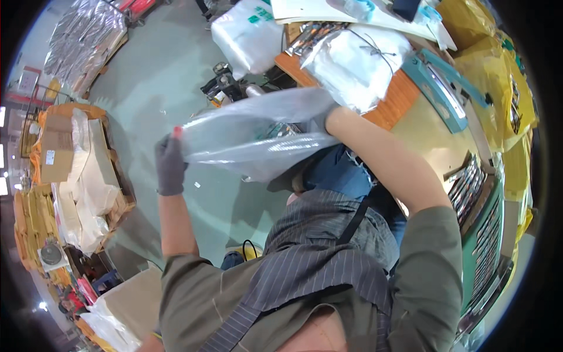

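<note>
Grey floor (132, 97) lies beneath a clear bag (234, 126) stretched between the left hand (170, 165), clamped on one end, and the right hand (324, 119), film-veiled, grip impossible to tell, near a table (400, 103) bearing a teal device (433, 88).

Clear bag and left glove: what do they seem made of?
Clear bag: probably thin, glossy plastic film; it is see-through, wrinkled and catches bright highlights. Left glove: likely dark grey knit fabric, judging by its snug, matte look; any weave is too small to confirm.
</note>
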Demonstrator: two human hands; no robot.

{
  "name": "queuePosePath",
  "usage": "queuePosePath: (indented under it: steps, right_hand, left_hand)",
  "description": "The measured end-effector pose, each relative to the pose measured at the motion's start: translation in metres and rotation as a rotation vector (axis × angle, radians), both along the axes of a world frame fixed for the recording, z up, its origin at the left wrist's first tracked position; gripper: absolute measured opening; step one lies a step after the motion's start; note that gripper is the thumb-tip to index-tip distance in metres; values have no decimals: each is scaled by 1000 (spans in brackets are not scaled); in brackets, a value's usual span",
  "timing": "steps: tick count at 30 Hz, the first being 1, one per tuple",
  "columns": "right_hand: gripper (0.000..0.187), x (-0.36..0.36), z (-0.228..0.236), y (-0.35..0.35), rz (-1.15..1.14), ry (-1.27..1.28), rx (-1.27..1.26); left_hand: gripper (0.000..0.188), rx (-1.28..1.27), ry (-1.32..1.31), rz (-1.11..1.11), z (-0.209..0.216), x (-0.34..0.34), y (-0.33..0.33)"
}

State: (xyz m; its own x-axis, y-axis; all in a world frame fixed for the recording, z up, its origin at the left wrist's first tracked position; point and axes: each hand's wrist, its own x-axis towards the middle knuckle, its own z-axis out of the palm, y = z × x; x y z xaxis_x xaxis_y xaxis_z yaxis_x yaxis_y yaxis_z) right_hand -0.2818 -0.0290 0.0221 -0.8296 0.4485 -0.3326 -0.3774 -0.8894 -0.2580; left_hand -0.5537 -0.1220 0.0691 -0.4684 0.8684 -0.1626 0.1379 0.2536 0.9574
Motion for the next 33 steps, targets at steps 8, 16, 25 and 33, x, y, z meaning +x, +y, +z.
queuePosePath:
  steps: [8, 16, 25, 33]
  right_hand:
    - [66, 57, 47, -8, -4, -1489, 1905]
    - [60, 240, -45, -158, -647, -2281, 1105]
    - [57, 251, -85, -269, -478, -2455, 1065]
    - [58, 261, -85, -282, -519, -2466, 980]
  left_hand:
    - [45, -239, 599, -513, -50, -44, 43]
    - [26, 574, 509, -365, 3, 99, 96]
    - [25, 694, 903, -952, -117, 339, 206]
    - [31, 321, 68, -1127, -55, 374, 145]
